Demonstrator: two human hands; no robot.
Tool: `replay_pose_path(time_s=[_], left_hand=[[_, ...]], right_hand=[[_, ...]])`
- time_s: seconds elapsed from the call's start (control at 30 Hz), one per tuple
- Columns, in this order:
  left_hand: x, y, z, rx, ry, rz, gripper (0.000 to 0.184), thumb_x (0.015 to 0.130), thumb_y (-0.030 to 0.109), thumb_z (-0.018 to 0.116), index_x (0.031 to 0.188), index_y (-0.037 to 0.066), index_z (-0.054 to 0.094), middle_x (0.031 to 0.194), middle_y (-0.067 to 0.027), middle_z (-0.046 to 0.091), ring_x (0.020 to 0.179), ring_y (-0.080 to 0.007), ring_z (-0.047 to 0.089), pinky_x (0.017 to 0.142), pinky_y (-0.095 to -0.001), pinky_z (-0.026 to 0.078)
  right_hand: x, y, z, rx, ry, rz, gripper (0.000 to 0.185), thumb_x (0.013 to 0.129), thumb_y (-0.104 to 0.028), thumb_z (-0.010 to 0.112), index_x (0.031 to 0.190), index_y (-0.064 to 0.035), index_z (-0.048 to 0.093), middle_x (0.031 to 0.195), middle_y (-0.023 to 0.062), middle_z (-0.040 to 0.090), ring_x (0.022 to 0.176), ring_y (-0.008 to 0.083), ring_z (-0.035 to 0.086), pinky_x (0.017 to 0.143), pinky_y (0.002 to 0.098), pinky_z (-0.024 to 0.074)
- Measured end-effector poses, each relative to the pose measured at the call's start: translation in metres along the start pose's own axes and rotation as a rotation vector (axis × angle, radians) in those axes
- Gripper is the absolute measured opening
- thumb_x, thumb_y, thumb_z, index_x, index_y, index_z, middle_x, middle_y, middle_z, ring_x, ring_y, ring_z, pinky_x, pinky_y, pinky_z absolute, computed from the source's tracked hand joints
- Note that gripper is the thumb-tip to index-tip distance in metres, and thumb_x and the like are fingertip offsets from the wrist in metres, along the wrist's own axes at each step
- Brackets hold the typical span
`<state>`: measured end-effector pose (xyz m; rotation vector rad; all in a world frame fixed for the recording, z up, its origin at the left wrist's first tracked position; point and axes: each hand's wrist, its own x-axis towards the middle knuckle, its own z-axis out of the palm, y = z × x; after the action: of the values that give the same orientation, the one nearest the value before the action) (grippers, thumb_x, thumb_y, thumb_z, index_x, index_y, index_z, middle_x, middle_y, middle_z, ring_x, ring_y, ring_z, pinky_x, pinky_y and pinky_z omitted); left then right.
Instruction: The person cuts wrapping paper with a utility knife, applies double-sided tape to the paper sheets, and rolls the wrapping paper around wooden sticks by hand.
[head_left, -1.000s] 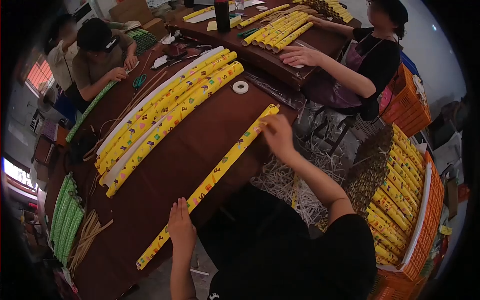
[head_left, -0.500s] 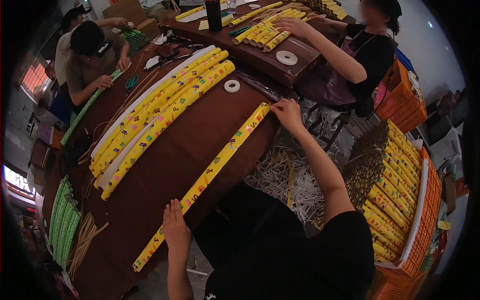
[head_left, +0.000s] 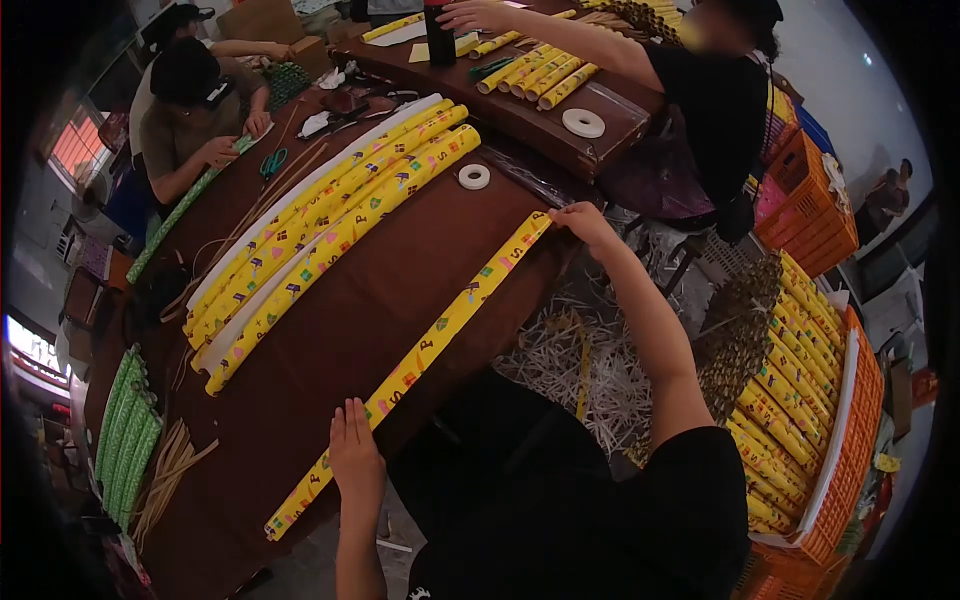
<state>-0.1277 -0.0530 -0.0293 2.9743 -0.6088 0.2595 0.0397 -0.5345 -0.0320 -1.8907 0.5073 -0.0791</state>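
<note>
A long, narrow yellow patterned roll lies slanting along the near edge of the brown table. My left hand rests flat on its lower part, fingers stretched out together. At the far end of the roll, my right hand has its thumb and fingers pinched together at the tip; whatever small thing is between them is too small to tell. Beyond the roll lie larger yellow patterned sheets, loosely rolled with white undersides showing. A white tape ring sits near the right ends of those sheets.
Green rolls and brown strips lie at the left. Two people work at the far left, another person reaches over the back table. An orange crate of yellow rolls stands right; paper shreds cover the floor.
My right hand has gone from above the roll to its far tip and closed there. My left hand has stayed on the roll. The person at the right now reaches farther left.
</note>
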Motion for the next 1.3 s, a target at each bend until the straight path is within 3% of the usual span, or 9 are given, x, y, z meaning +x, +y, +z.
replay_pose_path(time_s=[0.07, 0.3, 0.4, 0.47, 0.5, 0.63, 0.73, 0.83, 1.3], left_hand=[[-0.001, 0.001, 0.002, 0.05, 0.019, 0.006, 0.062, 0.076, -0.012, 0.054, 0.137, -0.006, 0.045, 0.136, -0.0224, 0.052, 0.126, -0.0396, 0.05, 0.109, -0.0472, 0.04], [-0.005, 0.005, 0.009, 0.108, 0.067, 0.014, 0.056, 0.082, -0.009, 0.052, 0.137, -0.007, 0.045, 0.136, -0.0221, 0.052, 0.127, -0.0387, 0.05, 0.108, -0.0471, 0.041], [-0.007, 0.005, 0.01, 0.131, 0.085, 0.025, 0.054, 0.083, -0.008, 0.051, 0.137, -0.006, 0.045, 0.136, -0.0222, 0.052, 0.128, -0.0386, 0.049, 0.108, -0.0472, 0.041], [-0.006, 0.004, 0.009, 0.129, 0.081, 0.031, 0.055, 0.083, -0.008, 0.052, 0.137, -0.007, 0.045, 0.136, -0.0223, 0.052, 0.127, -0.0388, 0.05, 0.108, -0.0472, 0.041], [-0.004, 0.004, 0.009, 0.127, 0.091, 0.027, 0.055, 0.083, -0.008, 0.052, 0.137, -0.007, 0.045, 0.136, -0.0223, 0.052, 0.127, -0.0388, 0.05, 0.108, -0.0472, 0.041], [-0.005, 0.002, 0.005, 0.098, 0.057, 0.025, 0.055, 0.082, -0.009, 0.052, 0.136, -0.007, 0.045, 0.137, -0.022, 0.051, 0.128, -0.0385, 0.049, 0.108, -0.0468, 0.04], [-0.002, 0.005, 0.001, 0.076, 0.032, 0.014, 0.055, 0.081, -0.009, 0.052, 0.136, -0.007, 0.046, 0.137, -0.0219, 0.051, 0.128, -0.0383, 0.049, 0.109, -0.0467, 0.04], [-0.002, 0.004, -0.002, 0.065, 0.017, 0.011, 0.056, 0.081, -0.009, 0.052, 0.136, -0.007, 0.046, 0.137, -0.0219, 0.051, 0.129, -0.0382, 0.049, 0.109, -0.0468, 0.039], [-0.001, -0.001, -0.001, 0.019, -0.012, 0.002, 0.064, 0.076, -0.01, 0.056, 0.138, -0.006, 0.043, 0.137, -0.0229, 0.051, 0.129, -0.0378, 0.048, 0.111, -0.0464, 0.037]], right_hand=[[-0.003, -0.004, 0.0, -0.033, 0.002, 0.01, 0.032, 0.088, -0.03, 0.07, 0.088, 0.0021, 0.073, 0.087, 0.0107, 0.067, 0.081, 0.0152, 0.056, 0.075, 0.0311, 0.0431], [0.003, 0.019, -0.003, -0.084, 0.005, -0.021, 0.038, 0.09, -0.036, 0.068, 0.083, 0.0009, 0.072, 0.075, 0.0041, 0.065, 0.074, 0.0135, 0.056, 0.077, 0.0306, 0.0431], [-0.003, 0.018, -0.001, -0.283, 0.14, -0.164, 0.038, 0.088, -0.036, 0.068, 0.082, 0.001, 0.072, 0.072, 0.006, 0.067, 0.065, 0.02, 0.058, 0.076, 0.0324, 0.0455], [-0.023, -0.005, 0.003, -0.589, 0.302, -0.265, 0.037, 0.085, -0.039, 0.067, 0.081, -0.0034, 0.075, 0.072, 0.0152, 0.068, 0.08, 0.0338, 0.064, 0.072, 0.0403, 0.049], [-0.03, -0.014, 0.003, -0.791, 0.326, -0.295, 0.033, 0.085, -0.037, 0.066, 0.087, -0.005, 0.074, 0.081, 0.0137, 0.07, 0.094, 0.0337, 0.063, 0.08, 0.0407, 0.0491], [-0.043, -0.023, 0.009, -0.907, 0.694, -0.623, 0.022, 0.084, -0.022, 0.067, 0.098, -0.0063, 0.072, 0.094, 0.0114, 0.07, 0.105, 0.032, 0.06, 0.087, 0.0418, 0.0478], [-0.044, -0.031, 0.005, -0.572, -0.061, -1.091, 0.027, 0.078, 0.0, 0.066, 0.105, -0.0035, 0.069, 0.11, 0.0091, 0.068, 0.108, 0.0305, 0.061, 0.093, 0.0411, 0.0479], [-0.041, -0.029, 0.011, -0.598, -0.207, -1.239, 0.026, 0.08, -0.004, 0.067, 0.106, -0.0042, 0.069, 0.113, 0.008, 0.068, 0.112, 0.0281, 0.06, 0.095, 0.0398, 0.0479], [-0.037, -0.025, 0.015, -0.866, -0.164, -1.505, 0.034, 0.078, -0.009, 0.066, 0.111, -0.0002, 0.065, 0.116, 0.0103, 0.066, 0.109, 0.0263, 0.063, 0.094, 0.0375, 0.0503]])
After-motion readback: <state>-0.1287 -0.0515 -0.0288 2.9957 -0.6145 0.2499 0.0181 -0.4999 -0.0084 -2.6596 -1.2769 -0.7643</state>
